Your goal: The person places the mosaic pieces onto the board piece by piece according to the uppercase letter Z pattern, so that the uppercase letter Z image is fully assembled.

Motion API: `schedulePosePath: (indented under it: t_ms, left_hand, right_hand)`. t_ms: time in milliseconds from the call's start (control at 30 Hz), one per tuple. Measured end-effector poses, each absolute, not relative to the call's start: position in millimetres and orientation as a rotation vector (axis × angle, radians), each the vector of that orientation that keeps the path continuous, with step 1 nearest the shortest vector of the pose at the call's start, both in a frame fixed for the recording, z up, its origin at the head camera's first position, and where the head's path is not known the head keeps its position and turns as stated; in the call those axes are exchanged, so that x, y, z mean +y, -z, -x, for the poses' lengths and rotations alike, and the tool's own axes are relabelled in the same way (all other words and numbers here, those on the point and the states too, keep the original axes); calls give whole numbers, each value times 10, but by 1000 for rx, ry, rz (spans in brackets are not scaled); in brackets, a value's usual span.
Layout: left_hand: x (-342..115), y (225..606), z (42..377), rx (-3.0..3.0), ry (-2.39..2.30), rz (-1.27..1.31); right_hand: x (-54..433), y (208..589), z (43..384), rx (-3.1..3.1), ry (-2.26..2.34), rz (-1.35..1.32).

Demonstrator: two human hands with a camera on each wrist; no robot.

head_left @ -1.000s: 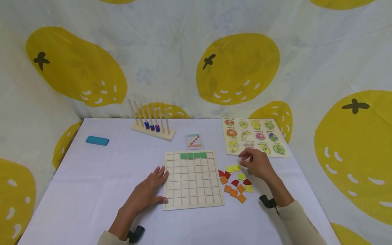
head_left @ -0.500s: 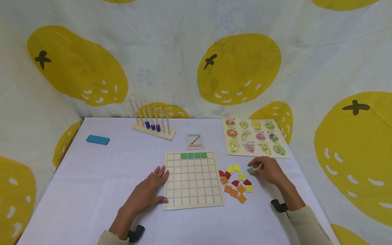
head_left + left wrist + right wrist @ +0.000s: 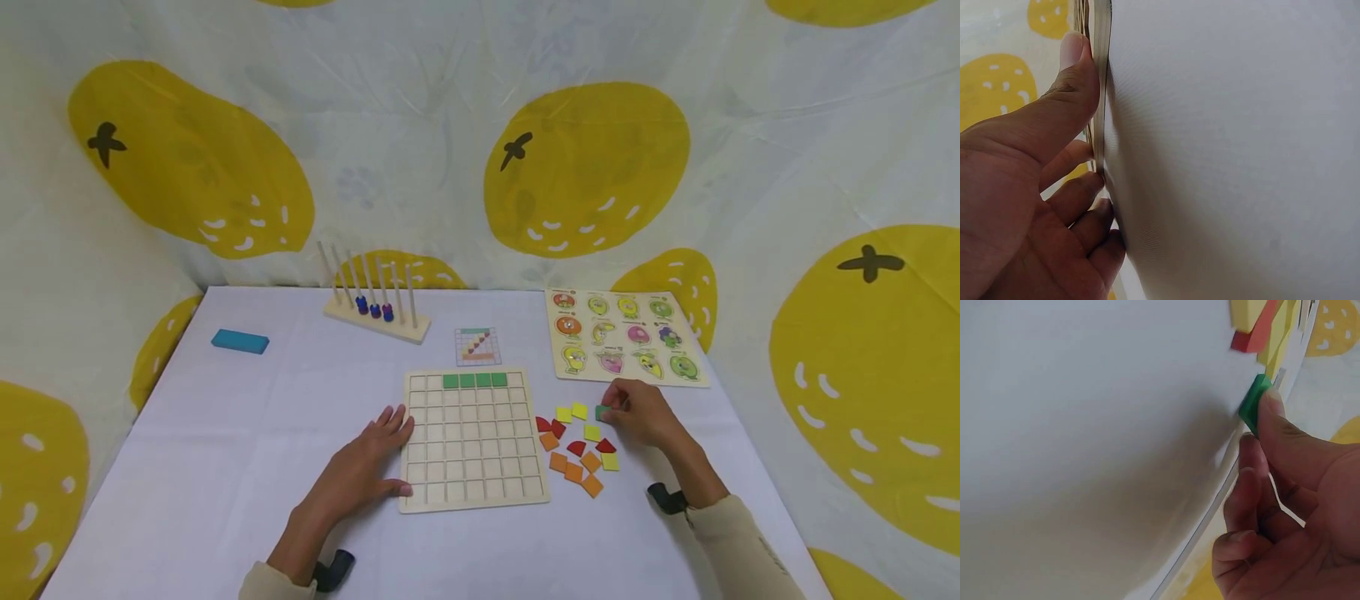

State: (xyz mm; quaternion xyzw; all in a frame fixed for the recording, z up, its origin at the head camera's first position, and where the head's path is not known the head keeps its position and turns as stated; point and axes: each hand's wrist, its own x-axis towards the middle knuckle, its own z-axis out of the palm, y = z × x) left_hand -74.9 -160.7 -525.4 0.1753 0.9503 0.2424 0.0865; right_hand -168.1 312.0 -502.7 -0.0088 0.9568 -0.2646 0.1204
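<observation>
In the head view a square wooden grid board (image 3: pixel 474 442) lies mid-table, with a row of several green tiles (image 3: pixel 476 381) set in its top row. My left hand (image 3: pixel 367 462) rests at the board's left edge, thumb and fingertips on the rim, fingers extended. To the right, my right hand (image 3: pixel 637 412) pinches a green square tile (image 3: pixel 1252 405) between thumb and fingers, low over the table. Beside that hand lie loose yellow tiles (image 3: pixel 580 411), orange tiles (image 3: pixel 573 472) and red quarter-round tiles (image 3: pixel 576 448).
Behind the board lies a small pattern card (image 3: pixel 477 347). A peg stand with beads (image 3: pixel 375 322) is at the back, left of the card. A fruit puzzle board (image 3: pixel 622 337) sits at the back right, and a blue block (image 3: pixel 240 342) at the far left.
My right hand reached down to the loose green tile, took hold of it, and shifted it slightly left. My left hand has stayed at the board's edge.
</observation>
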Motion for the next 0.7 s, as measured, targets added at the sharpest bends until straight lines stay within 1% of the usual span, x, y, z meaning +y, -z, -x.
schedulePosePath:
  t_ms: [233,700]
  left_hand:
    - [-1619,5247,740,2841,-713,-545]
    - [-1607,5249,743,2824,-741,-521]
  right_hand:
    - [2798,4955,1763,2864,851,98]
    - [1853,4819,1973,2869,1051,373]
